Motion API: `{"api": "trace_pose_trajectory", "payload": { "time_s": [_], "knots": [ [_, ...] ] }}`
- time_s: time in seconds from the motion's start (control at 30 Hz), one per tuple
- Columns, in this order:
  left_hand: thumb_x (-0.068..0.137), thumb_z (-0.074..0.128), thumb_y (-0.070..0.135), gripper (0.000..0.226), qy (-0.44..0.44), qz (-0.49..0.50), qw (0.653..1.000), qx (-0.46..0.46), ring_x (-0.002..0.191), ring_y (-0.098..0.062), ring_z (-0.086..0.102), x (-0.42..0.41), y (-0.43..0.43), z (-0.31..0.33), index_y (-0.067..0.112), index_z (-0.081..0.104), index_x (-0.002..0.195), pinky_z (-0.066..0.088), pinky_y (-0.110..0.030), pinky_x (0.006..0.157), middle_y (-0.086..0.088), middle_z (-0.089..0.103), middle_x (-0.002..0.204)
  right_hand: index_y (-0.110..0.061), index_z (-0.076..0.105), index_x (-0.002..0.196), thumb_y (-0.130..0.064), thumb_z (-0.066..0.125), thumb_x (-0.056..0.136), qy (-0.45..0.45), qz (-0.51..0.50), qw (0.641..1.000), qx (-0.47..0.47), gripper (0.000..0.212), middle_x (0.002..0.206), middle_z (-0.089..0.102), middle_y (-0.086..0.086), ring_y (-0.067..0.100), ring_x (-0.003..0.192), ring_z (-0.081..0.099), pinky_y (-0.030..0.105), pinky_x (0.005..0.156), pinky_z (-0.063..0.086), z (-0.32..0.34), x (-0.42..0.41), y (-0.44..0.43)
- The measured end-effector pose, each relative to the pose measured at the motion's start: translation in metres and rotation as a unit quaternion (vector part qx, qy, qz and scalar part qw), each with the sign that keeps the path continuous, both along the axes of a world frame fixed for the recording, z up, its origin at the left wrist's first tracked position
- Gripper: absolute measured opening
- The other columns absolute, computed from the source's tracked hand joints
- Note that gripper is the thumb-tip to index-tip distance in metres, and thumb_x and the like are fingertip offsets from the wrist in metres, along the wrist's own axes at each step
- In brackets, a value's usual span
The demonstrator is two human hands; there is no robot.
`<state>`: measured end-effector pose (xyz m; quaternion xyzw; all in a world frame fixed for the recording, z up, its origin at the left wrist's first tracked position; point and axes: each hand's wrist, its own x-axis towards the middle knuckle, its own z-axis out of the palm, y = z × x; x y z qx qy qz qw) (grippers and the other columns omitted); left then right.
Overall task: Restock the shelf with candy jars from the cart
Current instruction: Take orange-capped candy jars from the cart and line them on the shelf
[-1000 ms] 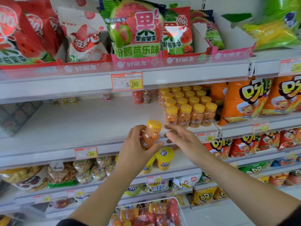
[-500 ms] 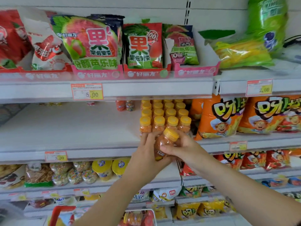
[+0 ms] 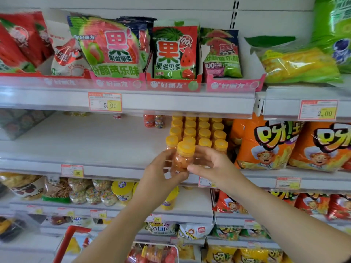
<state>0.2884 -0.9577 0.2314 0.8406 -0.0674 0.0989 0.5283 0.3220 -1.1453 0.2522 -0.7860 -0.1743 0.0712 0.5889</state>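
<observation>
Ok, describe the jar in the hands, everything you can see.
The jar is small, clear, plastic-looking, with a yellow lid and orange candies inside. It is nearly upright, held just in front of the shelved jars at the edge of the shelf. The left hand grips its left side and base; the right hand pinches its right side.

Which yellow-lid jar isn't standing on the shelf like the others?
The front jar, held between the left hand and right hand; the other jars stand in rows on the shelf.
</observation>
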Motion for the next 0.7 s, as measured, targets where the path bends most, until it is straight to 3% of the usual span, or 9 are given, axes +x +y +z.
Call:
{"api": "trace_pose_trajectory", "payload": {
  "time_s": [0.1, 0.3, 0.5, 0.57, 0.7],
  "knots": [
    [0.080, 0.081, 0.034, 0.050, 0.005, 0.047, 0.999, -0.021, 0.099, 0.006, 0.061, 0.010, 0.013, 0.002, 0.046, 0.051, 0.118, 0.049, -0.020, 0.087, 0.027, 0.065, 0.107, -0.031, 0.056, 0.131, -0.031, 0.075, 0.085, 0.000, -0.013, 0.999, -0.034, 0.050, 0.124, 0.064, -0.014, -0.001, 0.110, 0.062, 0.031, 0.100, 0.051, -0.001, 0.003, -0.001],
    [0.078, 0.083, 0.026, 0.054, 0.050, 0.121, 0.991, -0.001, 0.100, -0.009, 0.064, 0.054, 0.066, -0.006, 0.034, 0.051, 0.121, 0.052, -0.036, 0.092, 0.014, 0.066, 0.109, -0.029, 0.067, 0.114, -0.026, 0.069, 0.091, 0.017, -0.033, 0.997, -0.067, 0.023, 0.106, 0.070, -0.009, 0.005, 0.097, 0.067, 0.027, 0.093, 0.053, -0.016, 0.008, -0.001],
    [0.076, 0.084, 0.025, 0.060, 0.108, 0.053, 0.990, 0.073, 0.098, -0.010, 0.066, 0.091, 0.080, -0.021, 0.024, 0.050, 0.126, 0.052, -0.031, 0.081, 0.011, 0.065, 0.111, -0.025, 0.065, 0.119, -0.025, 0.067, 0.093, 0.013, -0.060, 0.991, -0.123, 0.027, 0.110, 0.066, -0.015, 0.000, 0.101, 0.062, 0.010, 0.080, 0.046, -0.026, 0.016, 0.012],
    [0.077, 0.084, 0.022, 0.058, 0.119, 0.024, 0.989, 0.081, 0.094, -0.004, 0.065, 0.095, 0.078, -0.024, 0.024, 0.050, 0.123, 0.050, -0.023, 0.074, 0.014, 0.064, 0.107, -0.027, 0.062, 0.125, -0.031, 0.067, 0.093, 0.006, -0.064, 0.983, -0.171, 0.033, 0.116, 0.061, -0.019, -0.003, 0.107, 0.057, 0.012, 0.078, 0.045, -0.032, 0.019, 0.017],
    [0.076, 0.084, 0.026, 0.061, 0.129, 0.005, 0.988, 0.088, 0.096, -0.011, 0.065, 0.097, 0.078, -0.032, 0.021, 0.050, 0.127, 0.050, -0.027, 0.074, 0.009, 0.065, 0.112, -0.028, 0.057, 0.132, -0.036, 0.066, 0.093, 0.002, -0.065, 0.970, -0.233, 0.041, 0.131, 0.057, -0.015, 0.000, 0.117, 0.051, 0.018, 0.087, 0.042, -0.045, 0.019, 0.023]
  ]
}}
